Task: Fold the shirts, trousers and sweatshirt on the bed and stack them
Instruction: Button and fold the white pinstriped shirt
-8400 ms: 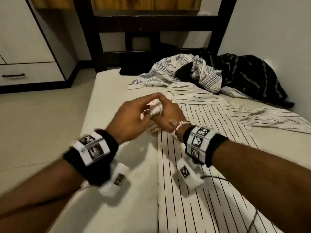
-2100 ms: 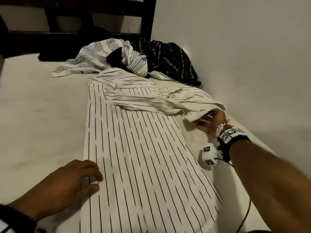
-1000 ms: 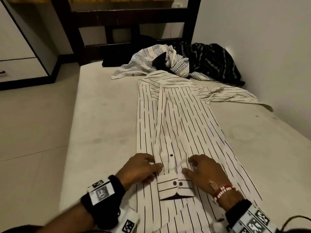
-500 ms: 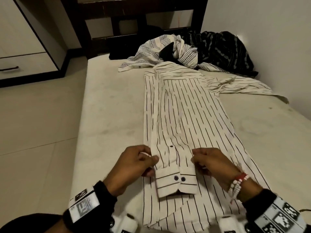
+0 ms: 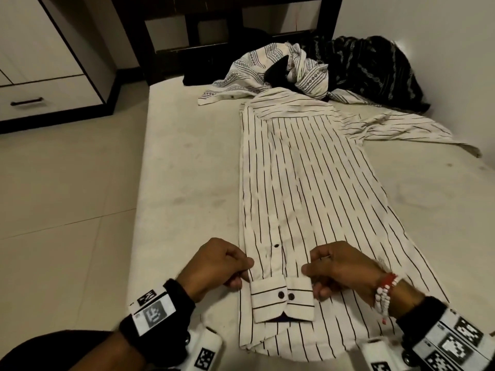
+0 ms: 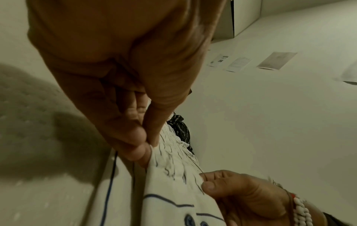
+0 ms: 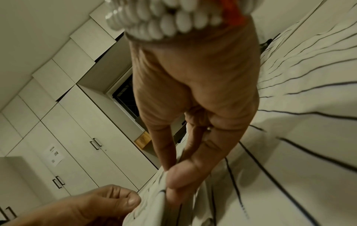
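Note:
A white shirt with thin black stripes (image 5: 308,188) lies lengthwise on the bed, its left side folded in and one sleeve laid down the middle. The sleeve's cuff (image 5: 282,299) with two dark buttons lies near the hem. My left hand (image 5: 222,263) pinches the sleeve's left edge just above the cuff (image 6: 152,146). My right hand (image 5: 337,269) pinches its right edge (image 7: 173,182). The shirt's other sleeve (image 5: 407,129) trails off to the right. A white patterned shirt (image 5: 267,70) and a dark patterned garment (image 5: 375,70) lie crumpled at the bed's far end.
The bed (image 5: 187,183) has its left edge along a tiled floor (image 5: 67,196). A white wall (image 5: 442,49) runs along the right. A dark bed frame (image 5: 214,22) stands at the far end. A cupboard with a drawer (image 5: 40,76) stands far left.
The sleeve has been folded down the shirt's middle. My hands went from lying flat beside the cuff to pinching the sleeve's two edges, and they have drawn it slightly toward me.

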